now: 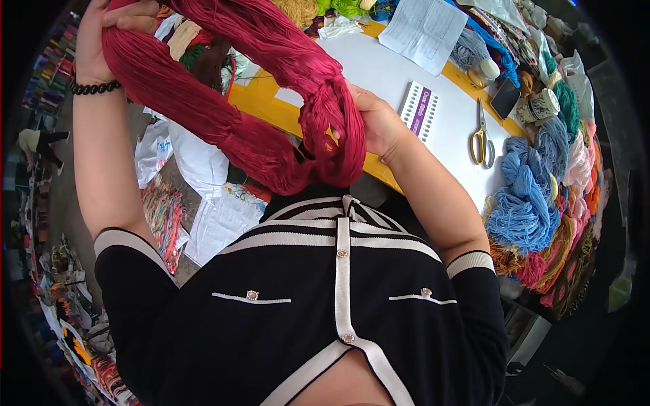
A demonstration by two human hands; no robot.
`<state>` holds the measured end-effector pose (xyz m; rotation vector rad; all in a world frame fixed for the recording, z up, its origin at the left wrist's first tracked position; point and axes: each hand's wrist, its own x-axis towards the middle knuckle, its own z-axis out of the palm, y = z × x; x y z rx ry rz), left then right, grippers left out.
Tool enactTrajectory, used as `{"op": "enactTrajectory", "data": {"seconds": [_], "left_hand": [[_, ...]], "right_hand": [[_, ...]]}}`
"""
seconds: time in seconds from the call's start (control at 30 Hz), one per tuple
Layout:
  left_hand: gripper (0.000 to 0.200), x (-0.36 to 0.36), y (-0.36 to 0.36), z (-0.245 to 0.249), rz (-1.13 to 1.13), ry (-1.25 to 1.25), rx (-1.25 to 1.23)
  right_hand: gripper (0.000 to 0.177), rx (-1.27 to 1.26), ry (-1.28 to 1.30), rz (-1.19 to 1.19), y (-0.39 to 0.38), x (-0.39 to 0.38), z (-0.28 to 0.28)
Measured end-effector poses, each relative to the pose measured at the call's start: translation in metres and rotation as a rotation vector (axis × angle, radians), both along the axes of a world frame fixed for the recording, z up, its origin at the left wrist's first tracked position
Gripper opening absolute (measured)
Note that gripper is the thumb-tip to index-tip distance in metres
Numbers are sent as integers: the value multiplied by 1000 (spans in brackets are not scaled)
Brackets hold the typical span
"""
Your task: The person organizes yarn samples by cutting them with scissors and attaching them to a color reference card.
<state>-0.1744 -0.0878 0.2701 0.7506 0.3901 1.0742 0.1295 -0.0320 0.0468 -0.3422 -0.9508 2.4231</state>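
Note:
A large loop of dark red thread, a skein (203,108), is stretched between my two hands in front of my chest. My left hand (132,17), at the upper left with a black bead bracelet on its wrist, is closed around the skein's far end. At the near right end, my right hand (376,122) grips the bunched thread, and most of its fingers are hidden behind or inside the loop. The lower bend of the skein hangs close to my striped black top.
On the white and yellow table (365,64) lie a paper sheet (423,34), a purple-labelled punched card (420,111), scissors (481,139) and a phone (505,99). Blue yarn (521,203) and other coloured skeins pile up on the right. White bags (196,155) sit at left. Another person (42,142) is far left.

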Motion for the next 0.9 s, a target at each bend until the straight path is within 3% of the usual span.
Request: {"op": "enactTrajectory", "data": {"seconds": [0.07,0.13,0.17,0.23,0.5,0.57,0.6,0.67,0.77,0.8,0.83,0.87,0.9], "left_hand": [[73,-4,1,2,16,-6,5],[44,-12,5,10,-27,193,15],[44,-9,3,8,-25,193,15],[74,2,-1,0,61,23,23],[78,15,1,-1,219,1,37],[78,24,2,-4,198,-108,17],[75,27,3,-5,-18,-190,30],[74,39,1,-4,113,-132,77],[65,75,1,-1,402,-101,131],[58,83,2,-1,557,-124,136],[58,81,7,-4,552,-126,137],[49,76,18,-9,455,-140,290],[41,79,21,-9,358,-153,444]], "right_hand": [[42,-91,20,26,-3,4,2],[44,-179,41,53,-4,6,4],[47,-181,24,42,-5,6,6],[50,-181,4,34,-5,5,7],[47,-197,-57,-29,5,-3,5],[45,-114,-169,-78,3,-6,15],[45,86,-380,-192,4,-12,12],[49,601,-685,-394,3,-19,1],[93,1195,-473,-576,-44,-22,15],[102,1222,-459,-562,-55,-28,15],[111,1249,-447,-549,-63,-36,15],[89,1119,-422,-545,-69,-43,19],[89,1123,-424,-547,-62,-44,12]]}}
